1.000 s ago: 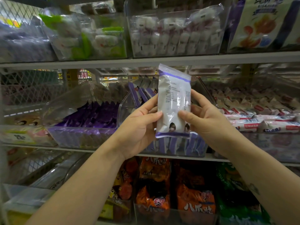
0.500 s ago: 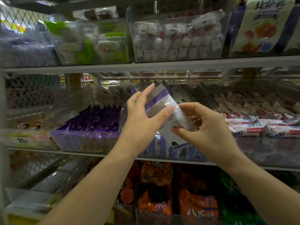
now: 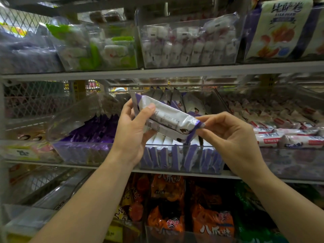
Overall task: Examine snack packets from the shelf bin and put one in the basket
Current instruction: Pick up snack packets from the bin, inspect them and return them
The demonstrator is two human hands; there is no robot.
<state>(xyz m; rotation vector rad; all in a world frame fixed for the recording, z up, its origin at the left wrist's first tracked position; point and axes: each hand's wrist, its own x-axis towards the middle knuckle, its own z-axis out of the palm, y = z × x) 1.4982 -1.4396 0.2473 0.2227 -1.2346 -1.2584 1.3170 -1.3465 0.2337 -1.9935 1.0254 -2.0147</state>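
A white and purple snack packet (image 3: 168, 120) lies tilted, almost sideways, in front of the middle shelf. My left hand (image 3: 133, 132) grips its upper left end, thumb across the printed back. My right hand (image 3: 229, 137) pinches its lower right sealed end. Just behind and below stands the clear shelf bin (image 3: 180, 155), filled with several more of the same packets standing upright. No basket is in view.
Clear bins of purple packets (image 3: 87, 137) and white and red packets (image 3: 287, 135) flank the middle bin. The upper shelf (image 3: 175, 70) holds bins of white sweets. Orange snack bags (image 3: 212, 223) fill the lower shelf. Wire mesh (image 3: 35, 99) closes the left side.
The packet went from upright, held at both long edges, to tilted nearly sideways. My hands now hold its two ends, and it has lowered towards the bin.
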